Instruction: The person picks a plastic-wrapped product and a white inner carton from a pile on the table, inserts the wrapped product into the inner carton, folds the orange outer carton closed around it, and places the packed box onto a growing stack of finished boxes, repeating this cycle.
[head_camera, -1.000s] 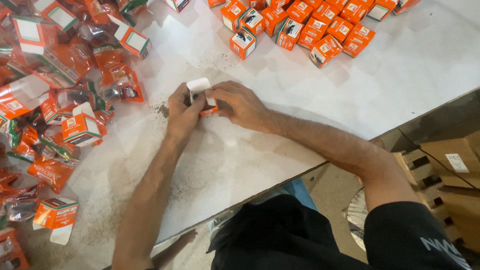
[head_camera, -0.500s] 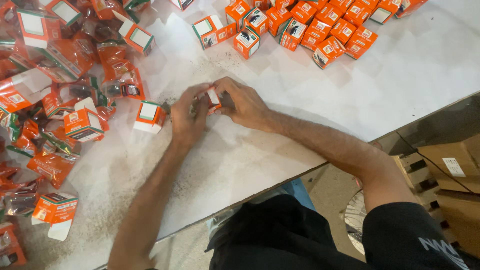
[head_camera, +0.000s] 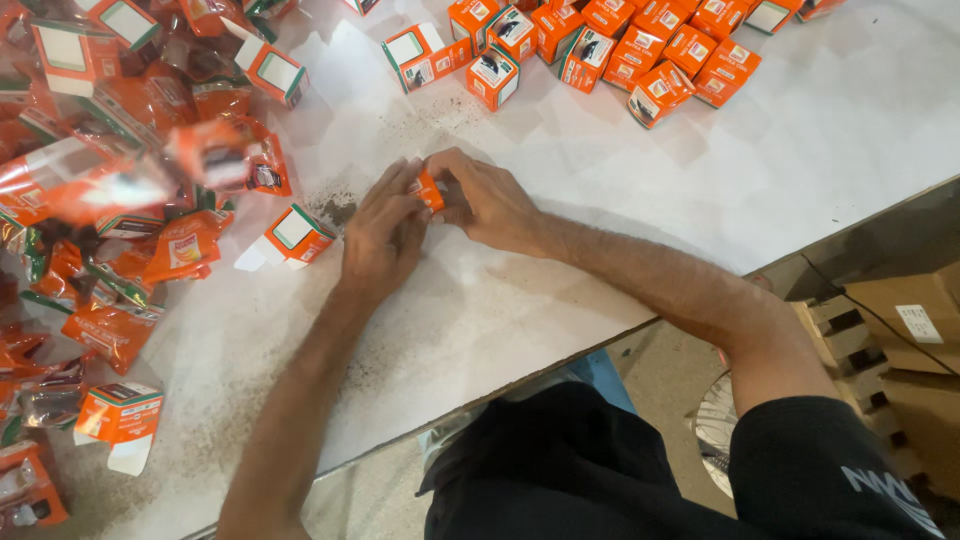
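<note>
Small orange box (head_camera: 428, 190) between the hands, orange-and-white cartons with green edges (head_camera: 296, 232), glossy orange packets (head_camera: 110, 190), white speckled table (head_camera: 800, 150), black shirt (head_camera: 640, 470)

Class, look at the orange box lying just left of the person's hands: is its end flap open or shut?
Open: the orange box lies on its side with a white flap sticking out.

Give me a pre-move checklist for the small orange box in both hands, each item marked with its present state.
1. Small orange box held by both hands: ok.
2. Left hand fingers on the box: ok.
3. Right hand fingers on the box: ok.
4. Box flaps closed: cannot tell, fingers cover them.
5. White table bare just in front of the hands: ok.
6. Open-flapped box beside the left hand, not touching it: ok.
</note>
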